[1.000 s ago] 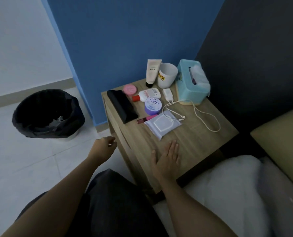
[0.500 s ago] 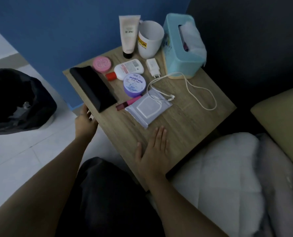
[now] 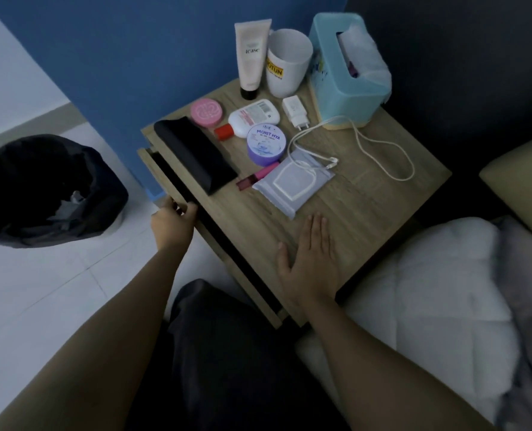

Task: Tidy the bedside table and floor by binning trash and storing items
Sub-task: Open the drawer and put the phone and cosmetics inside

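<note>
The wooden bedside table (image 3: 361,209) carries a black case (image 3: 196,158), a pink round tin (image 3: 206,112), a white bottle with a red cap (image 3: 252,118), a purple jar (image 3: 266,144), a pink lip tube (image 3: 257,178), a grey wipes pack (image 3: 292,183), a white charger with its cable (image 3: 295,112), a cream tube (image 3: 251,54), a white cup (image 3: 288,62) and a teal tissue box (image 3: 348,73). My left hand (image 3: 173,220) grips the top edge of the drawer front (image 3: 162,174), which stands slightly pulled out. My right hand (image 3: 311,259) lies flat on the tabletop's near corner.
A bin lined with a black bag (image 3: 44,191) stands on the white tiled floor to the left, with some crumpled trash inside. A blue wall rises behind the table. A white duvet (image 3: 429,293) and a beige headboard lie to the right.
My left hand has closed on the drawer's top edge and drawn the drawer out a little, showing a dark gap. The view has moved closer to the table. My right hand stays flat.
</note>
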